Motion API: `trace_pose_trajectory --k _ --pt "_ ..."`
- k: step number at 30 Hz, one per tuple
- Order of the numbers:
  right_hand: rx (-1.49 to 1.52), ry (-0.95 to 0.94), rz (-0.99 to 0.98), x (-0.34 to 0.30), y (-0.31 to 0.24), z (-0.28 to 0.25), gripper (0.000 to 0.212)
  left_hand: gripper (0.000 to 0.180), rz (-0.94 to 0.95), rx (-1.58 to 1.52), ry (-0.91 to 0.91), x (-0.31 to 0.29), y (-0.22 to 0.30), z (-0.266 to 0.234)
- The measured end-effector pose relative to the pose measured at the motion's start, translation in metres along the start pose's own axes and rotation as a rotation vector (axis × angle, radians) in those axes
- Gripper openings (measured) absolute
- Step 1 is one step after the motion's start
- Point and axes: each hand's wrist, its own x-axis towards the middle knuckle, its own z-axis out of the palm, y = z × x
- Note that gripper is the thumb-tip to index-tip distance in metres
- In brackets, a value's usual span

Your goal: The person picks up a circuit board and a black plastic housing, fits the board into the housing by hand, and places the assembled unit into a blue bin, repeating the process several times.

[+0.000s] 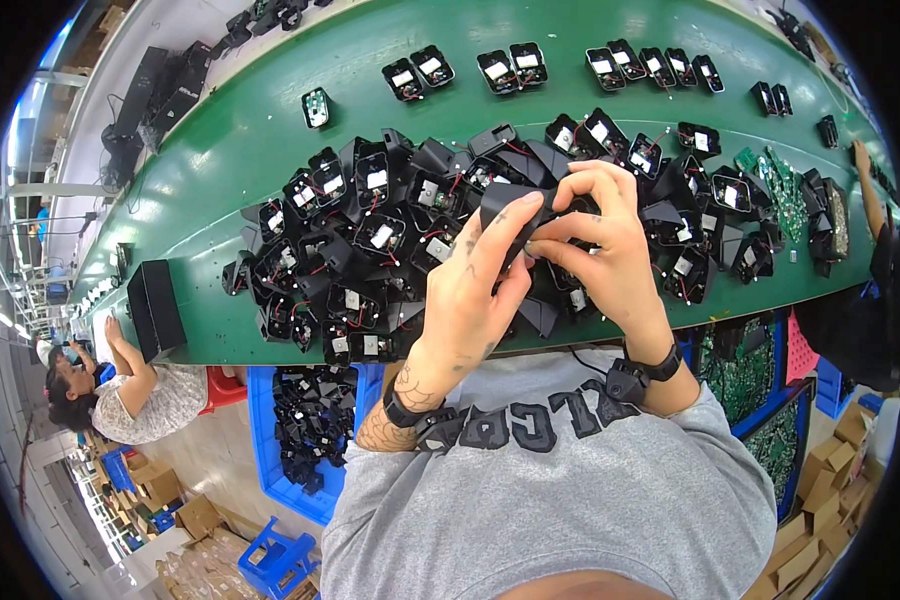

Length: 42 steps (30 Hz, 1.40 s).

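Observation:
Over the heap, my left hand (475, 275) is closed round a black plastic housing (505, 203), its fingers along the outer side and the thumb below. My right hand (615, 250) meets it from the right, the thumb and bent fingers pinching the housing's edge. The inside of this piece is turned away from view, and what lies between the right fingertips is partly hidden. Beneath both hands spreads a pile of similar black housings (380, 235), several of them open, with white blocks and thin red wires inside.
The green workbench (220, 130) carries a row of open housings (510, 68) along its far side. Green circuit boards (782, 195) lie to the right. A black box (156, 310) stands at left. Near the bench's front edge is a blue bin (270, 440). Co-workers sit at both sides.

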Motion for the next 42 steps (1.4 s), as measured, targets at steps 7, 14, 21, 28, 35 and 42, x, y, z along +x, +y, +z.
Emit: trace_pose_trajectory --k 7,14,21,28,35,42 --pt "0.154 -0.178 0.098 0.005 0.008 -0.005 0.016 0.059 -0.028 -0.012 -0.036 -0.003 0.002 -0.002" --pt "0.158 -0.179 0.111 0.002 0.002 -0.006 0.015 0.057 -0.054 -0.152 0.019 -0.009 -0.002 0.006" --pt "0.351 -0.162 0.174 0.0 0.012 0.001 0.013 0.05 -0.014 -0.171 -0.009 -0.005 -0.001 0.004" --pt "0.754 -0.083 0.308 -0.004 0.013 0.007 0.031 0.052 -0.313 -0.476 -0.053 -0.004 0.013 -0.006" --pt "0.491 -0.196 0.133 0.003 0.003 -0.005 0.038 0.067 -0.575 -0.765 -0.109 -0.002 0.011 -0.013" --pt "0.113 -0.307 -0.408 0.011 0.018 -0.022 0.037 0.064 -0.721 -0.897 -0.304 0.001 -0.005 -0.027"
